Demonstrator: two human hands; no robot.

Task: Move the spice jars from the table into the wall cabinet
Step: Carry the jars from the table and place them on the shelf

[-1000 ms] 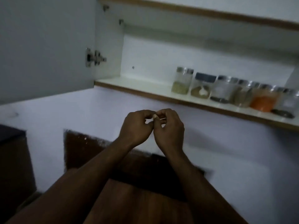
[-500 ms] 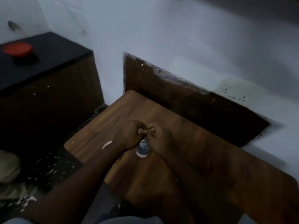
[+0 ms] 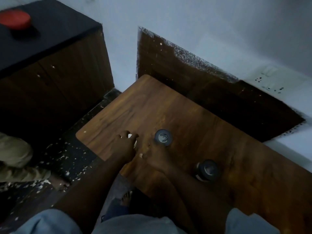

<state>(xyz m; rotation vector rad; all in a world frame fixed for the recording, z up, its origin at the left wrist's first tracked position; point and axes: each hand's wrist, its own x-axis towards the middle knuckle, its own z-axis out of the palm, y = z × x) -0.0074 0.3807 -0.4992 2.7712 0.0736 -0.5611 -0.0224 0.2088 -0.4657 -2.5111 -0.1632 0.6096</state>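
I look down on a brown wooden table [image 3: 168,107]. My left hand [image 3: 125,146] is curled like a claw over a spice jar [image 3: 134,144] near the table's left edge; only a whitish bit of it shows between my fingers. My right hand [image 3: 154,155] lies just right of it, fingers apart, its tips close to the lower left side of a dark-lidded spice jar [image 3: 163,137]. Whether it touches is unclear. Another dark-lidded jar [image 3: 208,169] stands alone further right, near my right forearm. The wall cabinet is out of view.
A low black-topped cabinet [image 3: 55,36] with a red round object [image 3: 15,19] on it stands to the left. A speckled dark floor [image 3: 70,154], an olive cloth [image 3: 13,149] and my bare foot [image 3: 125,198] lie below. A white wall [image 3: 202,22] is behind the table.
My view dropped from the wall cabinet shelf with its jars to the table. My hands, held together before, have parted; the left has come down on a jar and the right beside another.
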